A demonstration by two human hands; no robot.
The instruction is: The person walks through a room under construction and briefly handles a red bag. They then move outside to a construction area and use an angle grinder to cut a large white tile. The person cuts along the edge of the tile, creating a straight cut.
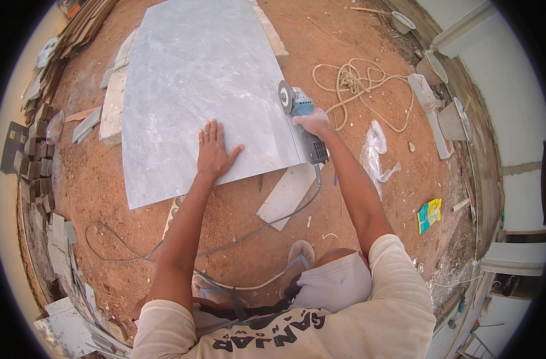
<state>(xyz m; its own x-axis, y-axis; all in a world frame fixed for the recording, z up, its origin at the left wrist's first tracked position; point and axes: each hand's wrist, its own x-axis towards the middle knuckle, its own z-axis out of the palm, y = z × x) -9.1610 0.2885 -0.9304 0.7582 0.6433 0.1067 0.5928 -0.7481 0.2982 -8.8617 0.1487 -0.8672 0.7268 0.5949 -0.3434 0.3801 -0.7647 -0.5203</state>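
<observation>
A large grey slab (195, 66) with pale marbling lies raised off the ground in front of me. My left hand (213, 149) rests flat on its near part, fingers stretched out. Along the right edge of the slab, my right hand (315, 122) is wrapped round an angle grinder (303, 106) with a blue-green and black body. The grinder's round disc (285, 96) stands at the slab's right edge; whether it spins I cannot tell. A dark power cord (318, 179) trails from the tool's near end across the ground past my feet.
Pale blocks (112, 110) sit beneath the slab. A loose white board (289, 194) lies near its front edge. Tangled rope (350, 81), clear plastic (374, 149) and a yellow-and-blue packet (429, 215) lie to the right. Buckets (454, 121) line the right side; bricks (43, 161) are stacked left.
</observation>
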